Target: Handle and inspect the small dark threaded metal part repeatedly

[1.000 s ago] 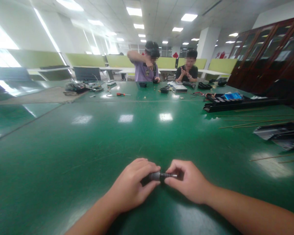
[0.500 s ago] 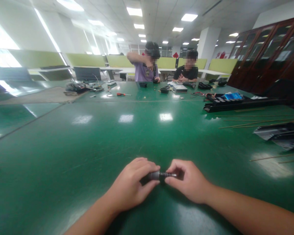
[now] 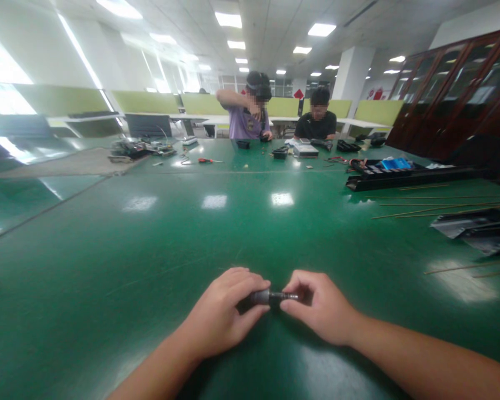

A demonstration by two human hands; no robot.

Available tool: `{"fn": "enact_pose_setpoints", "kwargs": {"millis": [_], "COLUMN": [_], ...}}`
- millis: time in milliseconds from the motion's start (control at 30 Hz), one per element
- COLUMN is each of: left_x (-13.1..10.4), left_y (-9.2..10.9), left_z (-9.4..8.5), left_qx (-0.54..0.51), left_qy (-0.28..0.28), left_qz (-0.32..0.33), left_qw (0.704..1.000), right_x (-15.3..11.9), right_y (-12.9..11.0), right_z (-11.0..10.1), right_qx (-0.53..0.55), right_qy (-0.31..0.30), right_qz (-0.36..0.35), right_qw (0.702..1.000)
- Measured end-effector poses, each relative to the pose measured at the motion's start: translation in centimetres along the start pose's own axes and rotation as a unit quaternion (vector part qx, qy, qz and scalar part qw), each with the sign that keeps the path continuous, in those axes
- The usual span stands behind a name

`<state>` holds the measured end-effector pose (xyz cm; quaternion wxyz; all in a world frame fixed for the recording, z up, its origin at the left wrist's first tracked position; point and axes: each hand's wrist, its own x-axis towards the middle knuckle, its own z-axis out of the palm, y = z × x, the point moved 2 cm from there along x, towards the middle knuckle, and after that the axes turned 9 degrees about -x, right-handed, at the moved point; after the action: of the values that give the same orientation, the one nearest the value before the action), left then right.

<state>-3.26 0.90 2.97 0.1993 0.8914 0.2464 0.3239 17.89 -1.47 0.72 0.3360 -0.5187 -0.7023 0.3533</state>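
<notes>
Near the front middle of the green table (image 3: 170, 233), my left hand (image 3: 229, 311) is closed round a dark cylindrical object (image 3: 261, 297) with a greyish end section. A thinner dark, shiny shaft (image 3: 280, 296) sticks out of it to the right. The thumb and index finger of my right hand (image 3: 316, 305) pinch around the tip of this shaft. My left palm hides the cylinder's left end.
Across the table are two people, one in a purple shirt (image 3: 244, 123) and one in black (image 3: 316, 126). A red screwdriver (image 3: 206, 160), electronic parts (image 3: 139, 148), a black tray (image 3: 400, 176) and thin rods (image 3: 425, 211) lie farther off.
My left hand and the cylinder have shifted slightly left, and less of the shaft shows beyond my right fingertips. The person in black has lowered their head and hands.
</notes>
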Motion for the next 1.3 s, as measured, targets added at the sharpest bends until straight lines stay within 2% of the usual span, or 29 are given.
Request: {"fn": "enact_pose_setpoints", "kwargs": {"millis": [1300], "left_x": [-0.03], "left_y": [-0.42], "left_z": [-0.37], "left_qx": [0.01], "left_qy": [0.018], "left_qz": [-0.006], "left_qw": [1.0], "right_x": [0.08], "right_y": [0.45], "right_z": [0.04], "right_qx": [0.017], "right_qy": [0.004], "right_qz": [0.028], "right_qw": [0.999]}}
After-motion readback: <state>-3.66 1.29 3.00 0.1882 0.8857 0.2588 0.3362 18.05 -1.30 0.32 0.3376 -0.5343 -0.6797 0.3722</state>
